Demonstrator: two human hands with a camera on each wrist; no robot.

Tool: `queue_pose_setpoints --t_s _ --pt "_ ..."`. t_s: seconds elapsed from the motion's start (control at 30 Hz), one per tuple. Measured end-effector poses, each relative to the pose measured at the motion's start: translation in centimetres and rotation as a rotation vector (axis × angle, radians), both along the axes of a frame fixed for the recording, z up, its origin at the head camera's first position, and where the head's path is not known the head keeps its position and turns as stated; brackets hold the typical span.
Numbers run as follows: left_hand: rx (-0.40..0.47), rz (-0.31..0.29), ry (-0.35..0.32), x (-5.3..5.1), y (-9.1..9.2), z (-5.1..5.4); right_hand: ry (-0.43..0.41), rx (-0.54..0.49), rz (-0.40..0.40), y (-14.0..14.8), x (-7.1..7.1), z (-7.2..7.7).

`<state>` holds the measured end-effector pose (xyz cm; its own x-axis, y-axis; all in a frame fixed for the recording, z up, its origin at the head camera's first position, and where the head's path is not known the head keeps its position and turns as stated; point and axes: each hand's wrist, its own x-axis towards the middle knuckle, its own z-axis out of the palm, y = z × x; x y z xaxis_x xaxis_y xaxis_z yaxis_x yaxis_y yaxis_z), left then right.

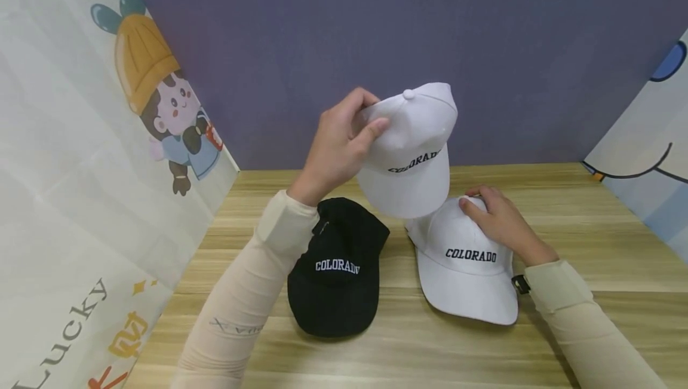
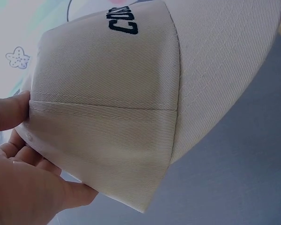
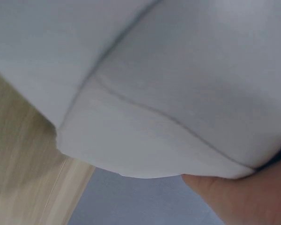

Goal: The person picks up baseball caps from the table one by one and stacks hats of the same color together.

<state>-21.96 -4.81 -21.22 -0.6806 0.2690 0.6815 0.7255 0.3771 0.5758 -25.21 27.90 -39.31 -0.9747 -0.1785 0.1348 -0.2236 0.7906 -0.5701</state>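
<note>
My left hand (image 1: 338, 147) holds up a white baseball cap (image 1: 411, 129) by the side of its crown, thumb in front. Dark COLORADO lettering faces me and the brim tilts down. In the left wrist view the fingers (image 2: 77, 194) grip the crown's edge of that white cap (image 2: 103, 84). Below and to the right, a second white cap (image 1: 467, 290) with the same lettering sits on the table, its crown held near the top by my right hand (image 1: 500, 221). Close up, that second cap (image 3: 145, 108) fills most of the right wrist view, blurred.
A black COLORADO cap (image 1: 335, 302) lies on the wood-grain table (image 1: 258, 198), beside my left forearm. A dark purple-grey panel (image 1: 301, 48) stands behind. Printed cartoon sheets (image 1: 48, 108) flank the table on both sides.
</note>
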Motion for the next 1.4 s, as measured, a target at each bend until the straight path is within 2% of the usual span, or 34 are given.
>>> queue_pose_setpoints --t_s 0.2,0.37,0.77,0.93,1.1,1.4 --pt "0.034 -0.011 -0.02 0.3 0.0 -0.4 -0.008 -0.001 0.003 -0.1 0.1 0.1" --pt "0.074 -0.044 -0.035 0.8 0.3 -0.8 -0.003 -0.003 0.002 -0.2 0.1 0.2" --pt "0.214 -0.096 -0.048 1.7 1.2 -2.9 0.123 -0.018 0.015 0.5 0.1 -0.3" --pt "0.243 -0.098 -0.051 2.0 1.4 -3.7 0.153 -0.029 0.026 0.5 0.2 -0.5" --pt "0.253 -0.087 -0.043 2.4 1.4 -4.5 0.125 -0.026 0.029 0.5 0.1 -0.4" --pt "0.284 -0.127 -0.061 2.9 1.9 -5.6 0.04 -0.022 0.031 0.6 0.2 0.2"
